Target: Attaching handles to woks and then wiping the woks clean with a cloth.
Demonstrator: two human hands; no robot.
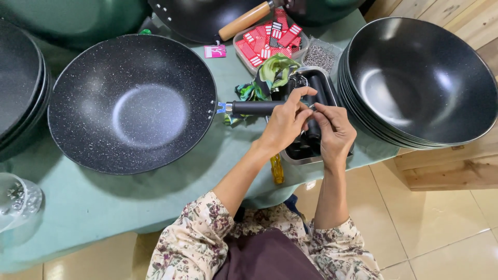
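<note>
A black speckled wok (132,101) rests on the green cloth, its black handle (254,108) pointing right. My left hand (284,124) closes around the end of that handle. My right hand (334,132) meets it from the right, fingertips pinched on a small part at the handle's tip; the part itself is too small to identify. Both hands hover over a metal tray (324,78) holding several black handles. A yellow-handled screwdriver (277,168) lies under my left wrist at the table's edge.
A stack of black woks (420,78) sits at the right on a wooden ledge. More woks (21,88) stand at the left. A clear box of red-and-white tags (270,39), a bag of screws (318,56), a green cloth scrap (275,70) and a wooden-handled wok (244,21) lie behind. A glass lid (18,199) sits at the lower left.
</note>
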